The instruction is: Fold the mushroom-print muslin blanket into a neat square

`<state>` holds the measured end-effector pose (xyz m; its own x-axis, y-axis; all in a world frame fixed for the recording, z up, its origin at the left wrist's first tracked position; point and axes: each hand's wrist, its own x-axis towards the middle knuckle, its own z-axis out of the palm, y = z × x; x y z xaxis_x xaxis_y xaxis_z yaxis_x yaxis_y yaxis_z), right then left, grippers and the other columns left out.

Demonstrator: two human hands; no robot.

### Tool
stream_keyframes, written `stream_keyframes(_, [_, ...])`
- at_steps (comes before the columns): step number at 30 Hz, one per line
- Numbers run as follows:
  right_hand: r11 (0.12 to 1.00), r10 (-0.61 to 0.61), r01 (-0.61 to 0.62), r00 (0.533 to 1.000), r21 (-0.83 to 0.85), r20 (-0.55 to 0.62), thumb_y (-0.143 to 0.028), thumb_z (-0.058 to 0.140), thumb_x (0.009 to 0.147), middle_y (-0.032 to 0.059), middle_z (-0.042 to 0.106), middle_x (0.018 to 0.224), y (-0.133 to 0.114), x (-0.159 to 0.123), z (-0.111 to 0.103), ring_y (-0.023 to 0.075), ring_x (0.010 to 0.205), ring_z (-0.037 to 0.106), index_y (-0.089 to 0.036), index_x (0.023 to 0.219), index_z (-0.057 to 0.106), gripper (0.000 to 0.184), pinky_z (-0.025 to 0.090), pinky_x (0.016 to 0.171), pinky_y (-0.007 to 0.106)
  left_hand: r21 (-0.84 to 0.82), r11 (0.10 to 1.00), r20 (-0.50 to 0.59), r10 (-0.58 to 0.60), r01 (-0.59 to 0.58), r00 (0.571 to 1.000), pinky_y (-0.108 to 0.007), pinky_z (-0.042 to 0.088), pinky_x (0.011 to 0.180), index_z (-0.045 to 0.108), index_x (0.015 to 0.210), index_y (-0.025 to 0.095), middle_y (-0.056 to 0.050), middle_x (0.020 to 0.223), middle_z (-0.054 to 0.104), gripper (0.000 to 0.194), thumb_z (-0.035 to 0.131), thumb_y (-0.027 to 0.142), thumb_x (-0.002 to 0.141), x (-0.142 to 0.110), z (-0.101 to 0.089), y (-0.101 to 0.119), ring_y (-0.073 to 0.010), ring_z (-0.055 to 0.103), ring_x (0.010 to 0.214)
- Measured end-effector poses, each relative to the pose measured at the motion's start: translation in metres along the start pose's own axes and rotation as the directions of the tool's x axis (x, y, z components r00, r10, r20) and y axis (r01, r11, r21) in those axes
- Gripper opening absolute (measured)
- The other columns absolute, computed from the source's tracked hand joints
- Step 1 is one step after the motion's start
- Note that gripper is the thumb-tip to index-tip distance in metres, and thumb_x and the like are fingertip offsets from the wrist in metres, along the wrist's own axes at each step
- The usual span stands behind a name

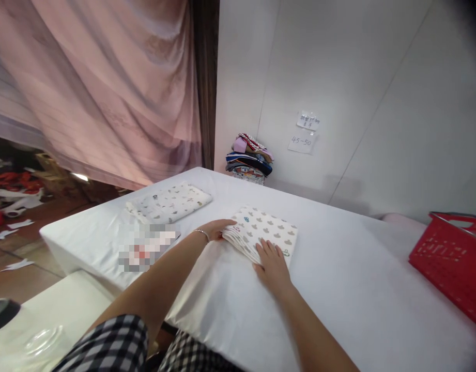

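A folded white cloth (274,227) printed with grey cloud-like shapes and a few coloured ones lies on the white-covered table, its layered edge facing me. At its left corner, my left hand (219,229) is closed, the fingers over the top and the thumb low against the layers. My right hand (273,266) rests on the near right part of the cloth, fingers spread and flat on the print, thumb by the front edge. Farther left lies another folded white cloth (175,201) with small scattered prints. A pixelated flat item (150,248) is beside my left forearm.
A red plastic basket (450,258) stands at the right. Folded fabrics (249,157) are stacked beyond the far table edge, by a wall with paper notes (302,140). A pink curtain (144,88) hangs at left. A black roll (3,312) sits on a lower surface.
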<state>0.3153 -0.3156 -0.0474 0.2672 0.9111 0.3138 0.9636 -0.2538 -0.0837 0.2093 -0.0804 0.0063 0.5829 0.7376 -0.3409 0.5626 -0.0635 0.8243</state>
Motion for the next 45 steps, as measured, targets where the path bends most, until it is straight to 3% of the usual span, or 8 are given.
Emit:
stream_keyframes(11, [0.999,-0.051,0.051,0.999,0.001,0.006,-0.031,0.045,0.084,0.0072,0.030,0.145,0.000,-0.002,-0.001,0.0245,0.132,0.025,-0.021,0.136,0.036,0.053,0.016,0.107,0.044,0.285,0.955,-0.058,-0.064,0.078,0.996,-0.026,0.043,0.056,0.057,0.074,0.017,-0.004,0.071,0.062,0.039,0.069,0.048,0.054,0.000,0.000,-0.023,-0.0211,0.060,0.068])
stream_keyframes(18, [0.999,-0.048,0.048,0.998,-0.004,0.029,-0.028,0.046,0.085,0.0054,0.029,0.145,-0.002,-0.003,-0.008,0.0256,0.132,0.025,-0.031,0.138,0.031,0.055,0.017,0.105,0.045,0.109,0.994,-0.055,-0.025,0.031,0.998,-0.024,0.046,0.058,0.055,0.070,0.017,-0.004,0.077,0.064,0.045,0.071,0.055,0.051,-0.012,-0.003,-0.028,-0.0205,0.060,0.075])
stream_keyframes(23, [0.999,-0.053,0.053,0.998,-0.009,0.040,-0.025,0.045,0.086,0.0057,0.030,0.145,-0.002,-0.003,-0.008,0.0265,0.132,0.025,-0.035,0.136,0.035,0.052,0.018,0.104,0.046,-0.144,0.989,-0.055,0.017,-0.025,0.998,-0.025,0.050,0.066,0.058,0.083,0.015,-0.008,0.087,0.067,0.047,0.053,0.060,0.070,-0.025,-0.005,-0.036,-0.0182,0.063,0.079])
stream_keyframes(27, [0.999,-0.044,0.044,0.998,0.002,0.035,-0.024,0.045,0.085,0.0060,0.031,0.144,-0.001,-0.002,-0.005,0.0265,0.131,0.026,-0.033,0.133,0.039,0.049,0.018,0.103,0.046,-0.272,0.958,-0.053,0.081,-0.092,0.995,-0.025,0.050,0.076,0.059,0.095,0.012,-0.009,0.094,0.067,0.036,0.050,0.041,0.075,-0.041,-0.008,-0.052,-0.0163,0.063,0.085])
stream_keyframes(31, [0.999,-0.031,0.031,0.999,0.008,0.014,-0.026,0.042,0.087,0.0061,0.035,0.142,-0.001,-0.003,-0.005,0.0249,0.131,0.027,-0.029,0.134,0.038,0.048,0.019,0.104,0.044,-0.336,0.894,-0.020,0.308,-0.297,0.951,-0.027,0.045,0.087,0.058,0.109,0.016,-0.005,0.104,0.065,0.044,0.056,0.022,0.066,-0.052,-0.004,-0.069,-0.0167,0.060,0.097])
stream_keyframes(36, [0.999,-0.037,0.037,0.999,0.000,-0.031,-0.026,0.041,0.087,0.0063,0.039,0.139,-0.002,-0.006,-0.006,0.0242,0.129,0.031,-0.026,0.136,0.037,0.049,0.021,0.104,0.042,-0.014,0.930,-0.138,0.363,-0.368,0.922,-0.026,0.045,0.084,0.039,0.132,0.020,-0.004,0.105,0.065,0.071,0.061,0.024,0.065,-0.054,0.012,-0.071,-0.0170,0.060,0.093])
stream_keyframes(39, [0.999,-0.042,0.041,0.998,-0.011,-0.049,-0.024,0.042,0.086,0.0063,0.040,0.139,-0.002,-0.007,-0.005,0.0241,0.128,0.032,-0.025,0.135,0.037,0.050,0.021,0.104,0.042,0.218,0.935,-0.249,0.331,-0.280,0.910,-0.026,0.044,0.082,0.038,0.133,0.020,-0.005,0.102,0.065,0.068,0.059,0.029,0.069,-0.056,0.021,-0.063,-0.0187,0.061,0.091])
stream_keyframes(45, [0.999,-0.045,0.045,0.998,-0.014,-0.036,-0.021,0.043,0.084,0.0073,0.040,0.139,-0.001,-0.007,-0.003,0.0243,0.128,0.032,-0.024,0.134,0.040,0.050,0.022,0.104,0.043,0.358,0.909,-0.306,0.328,-0.212,0.894,-0.027,0.042,0.080,0.031,0.136,0.022,-0.006,0.101,0.065,0.063,0.051,0.027,0.076,-0.058,0.021,-0.057,-0.0202,0.060,0.093])
